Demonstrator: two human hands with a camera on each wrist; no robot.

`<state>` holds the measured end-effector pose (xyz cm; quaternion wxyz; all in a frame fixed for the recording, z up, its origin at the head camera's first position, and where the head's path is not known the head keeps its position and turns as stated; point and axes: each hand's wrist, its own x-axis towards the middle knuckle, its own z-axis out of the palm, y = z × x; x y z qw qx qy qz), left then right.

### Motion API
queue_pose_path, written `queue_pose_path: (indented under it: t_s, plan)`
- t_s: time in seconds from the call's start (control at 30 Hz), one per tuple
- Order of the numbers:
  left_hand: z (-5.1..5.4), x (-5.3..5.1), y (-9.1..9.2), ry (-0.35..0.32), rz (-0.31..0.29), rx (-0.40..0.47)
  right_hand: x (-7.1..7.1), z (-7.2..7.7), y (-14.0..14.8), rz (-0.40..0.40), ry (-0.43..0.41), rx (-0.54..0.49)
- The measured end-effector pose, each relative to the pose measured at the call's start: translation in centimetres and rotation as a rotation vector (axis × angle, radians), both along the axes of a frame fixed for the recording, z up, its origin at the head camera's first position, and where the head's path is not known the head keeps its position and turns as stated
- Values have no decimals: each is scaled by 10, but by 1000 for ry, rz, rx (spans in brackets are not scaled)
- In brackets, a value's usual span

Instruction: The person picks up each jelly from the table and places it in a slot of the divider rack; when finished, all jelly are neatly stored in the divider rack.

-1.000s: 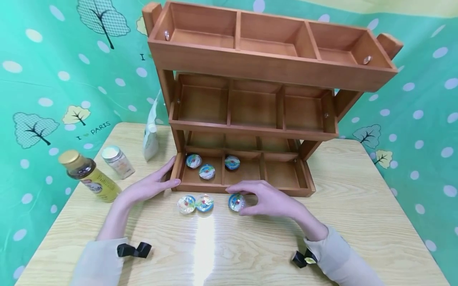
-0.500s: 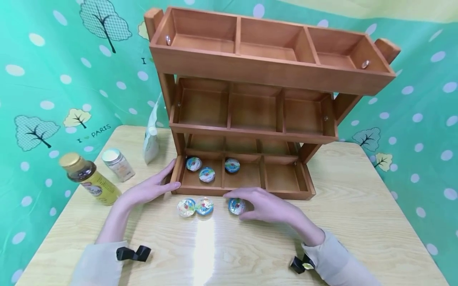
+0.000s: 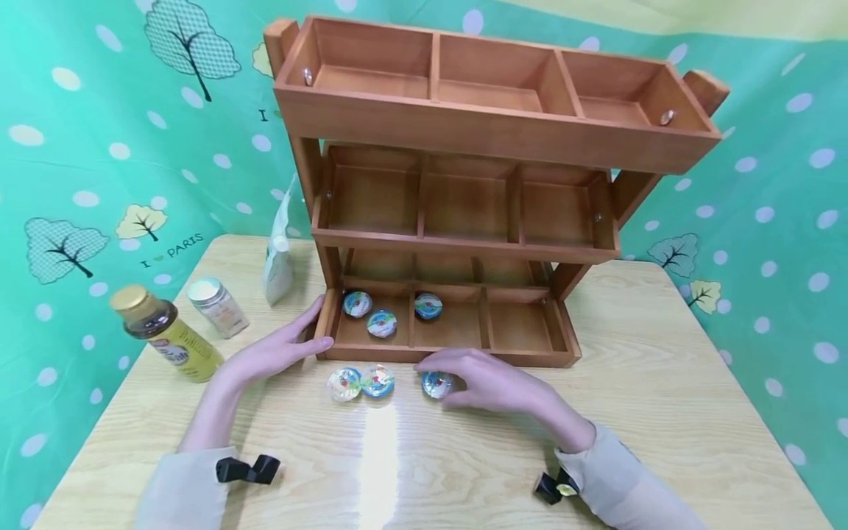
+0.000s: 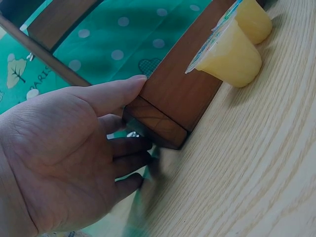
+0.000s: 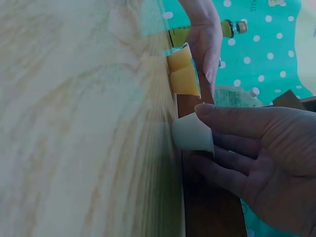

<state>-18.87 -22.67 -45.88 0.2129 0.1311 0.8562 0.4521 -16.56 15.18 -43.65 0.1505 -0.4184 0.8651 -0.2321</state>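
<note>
My right hand (image 3: 486, 379) arches over a jelly cup (image 3: 435, 386) with a blue-patterned lid, thumb on one side and fingers on the other. In the right wrist view, thumb and fingers are around this white cup (image 5: 190, 133), which stands on the table. My left hand (image 3: 281, 352) rests against the left end of the brown wooden rack (image 3: 464, 358), its thumb at the front corner and fingers along the side. Two yellowish jelly cups (image 4: 232, 57) stand together before the rack. Two cups (image 3: 381, 323) lie in the bottom left compartment, another cup (image 3: 428, 305) in the bottom middle one.
The upper tray (image 3: 490, 132) and middle tray (image 3: 464, 246) overhang the bottom tier, each divided into compartments. Left of the rack stand a yellow bottle (image 3: 179, 350), a white-lidded jar (image 3: 218, 308) and an upright pouch (image 3: 278, 269). A patterned green cloth (image 3: 99, 169) hangs behind the table.
My right hand has settled slightly closer over the jelly cup, which stays in place. My left hand remains at the rack's end. The head view has shifted slightly.
</note>
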Motion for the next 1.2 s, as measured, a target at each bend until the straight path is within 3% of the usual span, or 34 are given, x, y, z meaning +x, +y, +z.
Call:
queue_pose_path:
  t_s: [0.43,0.57,0.67,0.77,0.87,1.2]
  plan:
    - [-1,-3,4,-3,0,11,0,-1,4,-1,7,23]
    - [-1,-2,4,-6,4,12,0,2,6,-3,-22,-40]
    - [-2,-2,4,-14,8,7,-1,5,7,-25,-78,-150]
    - [-2,-1,3,-20,11,3,-4,9,11,-79,-135,-282]
    - [-3,0,2,-20,14,3,-10,14,17,-160,-133,-371]
    - [-1,1,-2,-8,14,5,-30,25,38,-370,-45,-494]
